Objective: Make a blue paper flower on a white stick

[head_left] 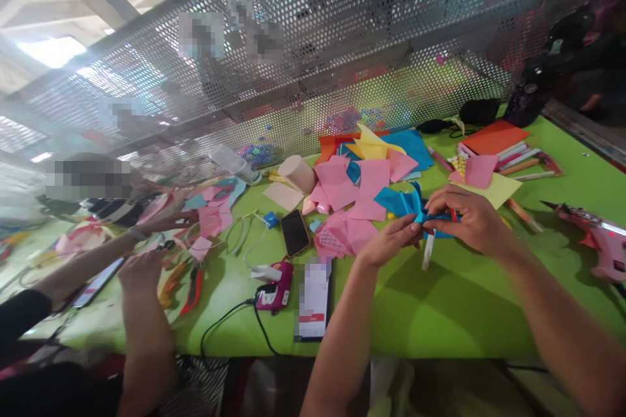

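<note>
My left hand (pixel 391 239) and my right hand (pixel 462 218) meet over the right half of the table, both closed on a piece of blue sheet material (pixel 398 201). It is folded and bunched at my fingertips, with a wider flap spreading to the left; paper or felt, I cannot tell. A thin white stick (pixel 428 251) points down below my fingers. A small red bit (pixel 454 215) shows by my right fingers. Pink sheets (pixel 372 189) lie loosely piled just left of and behind the blue piece.
A pink glue gun (pixel 604 241) lies at the right. Orange sheets (pixel 499 137) rest on markers behind my right hand. Left of me are a dark phone (pixel 295 233), a lit phone (pixel 315 300) and a purple power block (pixel 274 287). A co-worker's hand (pixel 141 270) is further left.
</note>
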Motion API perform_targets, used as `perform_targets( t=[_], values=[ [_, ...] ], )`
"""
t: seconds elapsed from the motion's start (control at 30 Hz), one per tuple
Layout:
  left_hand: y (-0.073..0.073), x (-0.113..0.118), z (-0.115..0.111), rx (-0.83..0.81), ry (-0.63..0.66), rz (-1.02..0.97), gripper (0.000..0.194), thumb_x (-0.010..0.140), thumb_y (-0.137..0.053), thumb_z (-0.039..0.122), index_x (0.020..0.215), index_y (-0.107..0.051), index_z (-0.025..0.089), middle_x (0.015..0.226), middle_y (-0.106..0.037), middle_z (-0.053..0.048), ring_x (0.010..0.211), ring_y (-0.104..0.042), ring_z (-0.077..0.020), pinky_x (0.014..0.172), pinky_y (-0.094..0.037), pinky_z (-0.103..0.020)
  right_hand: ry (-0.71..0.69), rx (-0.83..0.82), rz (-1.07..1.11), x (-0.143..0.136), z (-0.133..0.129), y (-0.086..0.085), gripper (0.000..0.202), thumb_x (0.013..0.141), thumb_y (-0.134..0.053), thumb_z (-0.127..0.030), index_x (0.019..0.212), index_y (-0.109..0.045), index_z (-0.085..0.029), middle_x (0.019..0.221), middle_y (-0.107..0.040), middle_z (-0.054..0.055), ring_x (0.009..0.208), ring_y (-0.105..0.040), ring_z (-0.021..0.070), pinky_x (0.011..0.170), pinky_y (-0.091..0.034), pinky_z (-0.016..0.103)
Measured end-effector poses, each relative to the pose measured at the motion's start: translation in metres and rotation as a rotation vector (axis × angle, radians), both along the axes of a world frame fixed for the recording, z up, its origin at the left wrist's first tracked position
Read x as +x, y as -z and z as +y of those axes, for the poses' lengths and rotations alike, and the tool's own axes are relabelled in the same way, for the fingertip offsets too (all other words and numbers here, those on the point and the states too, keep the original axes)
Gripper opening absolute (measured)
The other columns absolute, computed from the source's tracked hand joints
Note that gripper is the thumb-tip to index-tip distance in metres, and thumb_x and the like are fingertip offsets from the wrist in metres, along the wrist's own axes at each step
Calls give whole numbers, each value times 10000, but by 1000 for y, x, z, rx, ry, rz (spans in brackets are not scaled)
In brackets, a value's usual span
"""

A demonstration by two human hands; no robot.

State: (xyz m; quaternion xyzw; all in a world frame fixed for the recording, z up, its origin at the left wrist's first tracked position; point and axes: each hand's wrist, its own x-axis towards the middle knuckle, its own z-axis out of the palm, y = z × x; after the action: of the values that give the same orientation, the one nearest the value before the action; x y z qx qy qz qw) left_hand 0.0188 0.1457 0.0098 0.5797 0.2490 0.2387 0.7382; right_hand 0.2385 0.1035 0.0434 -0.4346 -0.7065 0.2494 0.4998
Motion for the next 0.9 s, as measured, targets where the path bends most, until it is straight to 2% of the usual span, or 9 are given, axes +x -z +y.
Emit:
perform_targets(
  t=[0.13,0.27,0.43,0.5,0.67,0.9],
  values=[
    [0,-3,3,14,35,1,628,919,-742,713,1080,-748,106,743,-470,42,665,-415,-90,793,-498,-316,-17,-2,-11,2,0,1,193,937,-803,-449,863,-766,-274,963,-783,62,893,-744,257,801,-607,402],
    [2,-3,3,18,12,-13,602,927,-740,700,1049,-750,110,747,-490,34,660,-411,-85,788,-499,-312,-35,2,-17,2,0,-1,147,960,-764,-405,885,-774,-279,982,-788,64,916,-749,259,825,-604,405],
    [7,1,1,-87,-132,-13,659,761,-877,732,969,-659,146,792,-566,20,737,-537,-111,798,-509,-323,-19,-7,-26,-1,-1,-3,175,886,-848,-441,910,-761,-292,1047,-785,78,972,-756,294,841,-630,439],
    [7,3,0,-110,-135,9,678,726,-900,735,961,-642,153,798,-574,21,763,-567,-122,802,-508,-323,3,21,-31,-2,-2,-2,209,873,-868,-446,877,-736,-283,1030,-782,75,969,-753,293,851,-628,445],
    [1,3,-2,-76,-57,11,634,789,-858,731,929,-631,155,720,-498,56,707,-508,-99,810,-508,-317,12,52,-23,-2,-2,0,218,931,-821,-432,838,-714,-267,978,-781,75,912,-745,269,822,-607,420],
    [-2,0,2,28,-16,15,601,878,-785,711,974,-680,128,730,-506,43,643,-398,-79,729,-446,-295,-10,41,-22,-1,-2,-2,180,972,-764,-418,873,-742,-269,986,-788,78,932,-750,276,837,-604,424]
  ],
)
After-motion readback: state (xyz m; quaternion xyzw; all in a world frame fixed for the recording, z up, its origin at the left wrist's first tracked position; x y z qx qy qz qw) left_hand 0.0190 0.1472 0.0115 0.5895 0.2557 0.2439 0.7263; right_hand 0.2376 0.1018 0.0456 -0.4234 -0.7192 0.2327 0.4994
